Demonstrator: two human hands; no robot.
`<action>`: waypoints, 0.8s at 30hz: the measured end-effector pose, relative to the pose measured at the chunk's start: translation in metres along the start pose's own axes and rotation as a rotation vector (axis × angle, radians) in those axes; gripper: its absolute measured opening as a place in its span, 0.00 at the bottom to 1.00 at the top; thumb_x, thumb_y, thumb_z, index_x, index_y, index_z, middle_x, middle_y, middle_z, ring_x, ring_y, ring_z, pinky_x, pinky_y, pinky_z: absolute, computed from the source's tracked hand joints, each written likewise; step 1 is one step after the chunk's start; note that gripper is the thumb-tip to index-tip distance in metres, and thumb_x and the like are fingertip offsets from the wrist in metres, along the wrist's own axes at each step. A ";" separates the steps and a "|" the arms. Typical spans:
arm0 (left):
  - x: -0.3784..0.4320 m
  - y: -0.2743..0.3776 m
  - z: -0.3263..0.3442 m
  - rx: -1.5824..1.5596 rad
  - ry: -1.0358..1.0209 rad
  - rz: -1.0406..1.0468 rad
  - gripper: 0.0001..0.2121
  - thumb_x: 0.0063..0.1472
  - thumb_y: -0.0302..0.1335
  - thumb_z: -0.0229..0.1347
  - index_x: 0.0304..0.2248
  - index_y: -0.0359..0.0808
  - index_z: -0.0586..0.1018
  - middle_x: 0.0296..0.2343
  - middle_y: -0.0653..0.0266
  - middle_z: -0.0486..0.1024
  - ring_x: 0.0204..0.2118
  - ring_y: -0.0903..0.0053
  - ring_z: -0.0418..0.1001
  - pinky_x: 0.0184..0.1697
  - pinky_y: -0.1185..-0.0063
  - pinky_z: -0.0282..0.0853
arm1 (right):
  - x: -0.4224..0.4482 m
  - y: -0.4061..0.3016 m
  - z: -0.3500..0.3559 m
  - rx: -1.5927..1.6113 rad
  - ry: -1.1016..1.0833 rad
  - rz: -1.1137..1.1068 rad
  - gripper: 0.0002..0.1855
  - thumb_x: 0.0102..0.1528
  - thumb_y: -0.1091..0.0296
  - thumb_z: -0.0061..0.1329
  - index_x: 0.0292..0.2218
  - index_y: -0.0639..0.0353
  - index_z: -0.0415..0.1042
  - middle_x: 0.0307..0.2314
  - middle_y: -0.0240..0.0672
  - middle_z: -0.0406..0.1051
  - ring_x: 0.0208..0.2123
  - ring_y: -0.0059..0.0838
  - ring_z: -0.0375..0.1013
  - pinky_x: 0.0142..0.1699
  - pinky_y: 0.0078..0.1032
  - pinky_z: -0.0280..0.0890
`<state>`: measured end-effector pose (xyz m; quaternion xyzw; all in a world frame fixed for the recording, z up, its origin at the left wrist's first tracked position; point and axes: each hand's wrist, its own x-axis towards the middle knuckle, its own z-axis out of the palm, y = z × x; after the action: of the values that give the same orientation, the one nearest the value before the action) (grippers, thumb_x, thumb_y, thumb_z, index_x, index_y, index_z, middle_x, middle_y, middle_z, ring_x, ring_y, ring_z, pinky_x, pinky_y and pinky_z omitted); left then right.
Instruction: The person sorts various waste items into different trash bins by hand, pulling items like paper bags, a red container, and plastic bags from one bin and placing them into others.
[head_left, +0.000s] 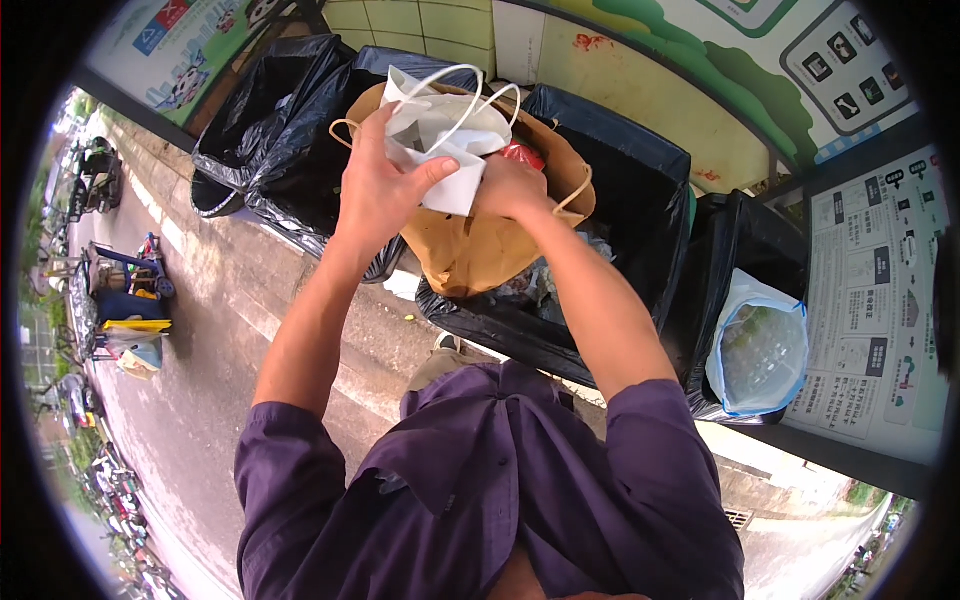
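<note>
A white paper bag (457, 176) with twisted cord handles sits in the mouth of a large brown paper bag (472, 251). My left hand (386, 180) grips the white bag at its left side, thumb across the front and fingers near its upper edge. My right hand (516, 184) reaches into the brown bag just right of the white one; its fingers are hidden. Beyond that hand, a red wrapper (523, 154) shows inside the brown bag. The brown bag is over an open bin lined with black plastic (637, 195), where crumpled rubbish (536, 281) is visible.
More black-lined bins (277, 127) stand to the left, and another (697, 330) to the right holds a whitish plastic bag (757, 352). Printed panels (862, 315) border the bins. A loaded cart (131, 300) stands on the pavement at left, with parked scooters (97, 180) beyond.
</note>
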<state>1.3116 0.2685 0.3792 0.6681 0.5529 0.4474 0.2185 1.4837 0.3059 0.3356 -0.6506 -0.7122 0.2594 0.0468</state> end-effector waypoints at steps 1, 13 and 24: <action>0.002 -0.001 -0.001 -0.001 -0.006 0.001 0.39 0.45 0.38 0.68 0.52 0.29 0.63 0.44 0.50 0.69 0.39 0.68 0.73 0.41 0.75 0.70 | 0.014 0.007 0.003 0.078 0.026 0.005 0.21 0.45 0.51 0.52 0.39 0.51 0.76 0.38 0.38 0.74 0.42 0.37 0.73 0.46 0.33 0.66; 0.012 0.013 -0.071 -0.129 -0.169 -0.241 0.27 0.56 0.30 0.57 0.53 0.27 0.65 0.42 0.59 0.73 0.26 0.88 0.71 0.12 0.89 0.61 | 0.027 0.017 -0.027 -0.053 -0.057 -0.043 0.20 0.48 0.54 0.51 0.37 0.61 0.76 0.33 0.42 0.75 0.35 0.37 0.75 0.39 0.34 0.68; -0.020 0.000 0.012 0.471 -0.320 0.361 0.37 0.49 0.42 0.61 0.55 0.35 0.62 0.54 0.49 0.60 0.48 0.51 0.67 0.50 0.66 0.65 | -0.012 0.009 0.031 -0.132 -0.069 -0.292 0.11 0.48 0.66 0.49 0.33 0.60 0.77 0.33 0.46 0.75 0.38 0.42 0.75 0.42 0.36 0.68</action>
<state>1.3218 0.2529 0.3657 0.8493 0.4723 0.2284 0.0594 1.4807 0.2854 0.3085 -0.5325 -0.8158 0.2249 0.0166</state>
